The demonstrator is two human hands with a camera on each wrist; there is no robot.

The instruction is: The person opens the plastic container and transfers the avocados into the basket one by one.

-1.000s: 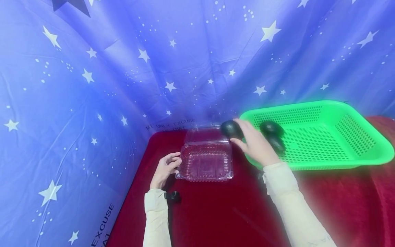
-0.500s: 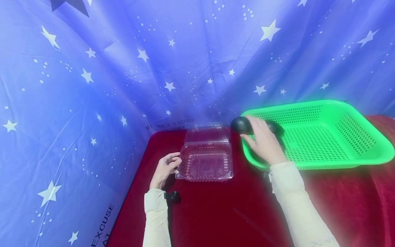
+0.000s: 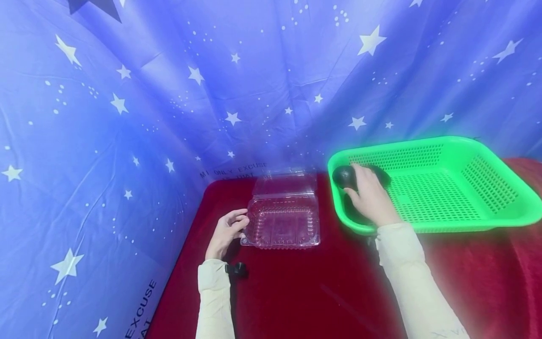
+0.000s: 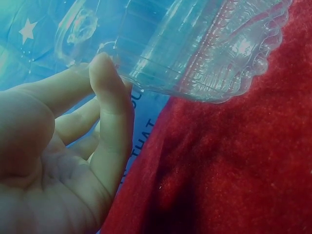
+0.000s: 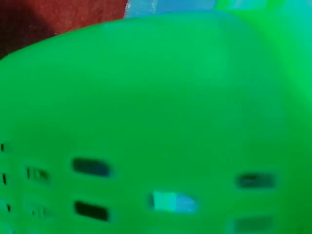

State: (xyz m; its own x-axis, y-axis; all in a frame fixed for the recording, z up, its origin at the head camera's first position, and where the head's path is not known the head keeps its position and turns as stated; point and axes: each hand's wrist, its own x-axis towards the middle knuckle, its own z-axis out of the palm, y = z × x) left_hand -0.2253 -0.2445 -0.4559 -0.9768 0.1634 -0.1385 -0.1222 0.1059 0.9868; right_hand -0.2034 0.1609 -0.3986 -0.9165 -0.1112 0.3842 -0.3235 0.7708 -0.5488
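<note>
In the head view, my right hand [image 3: 372, 197] holds a glossy black oval fruit [image 3: 345, 177] inside the left end of the green basket [image 3: 521, 207]. Another black fruit [image 3: 383, 176] lies just behind that hand, partly covered by it. My left hand [image 3: 222, 238] pinches the left edge of a clear plastic clamshell box [image 3: 281, 226], whose lid [image 3: 283, 183] is folded back. In the left wrist view, thumb and fingers [image 4: 111, 87] meet at the box's rim [image 4: 214, 95]. The basket's wall [image 5: 146, 97] fills the right wrist view, which shows neither hand nor fruit.
A red cloth [image 3: 292, 292] covers the table under box and basket. Blue star-print curtains [image 3: 271, 70] rise close behind and along the left side. The basket stands right of the box, with a narrow strip of cloth between them.
My right hand has carried the black fruit rightward and down, from above the box's lid over the rim into the basket. The left hand and the box have stayed put.
</note>
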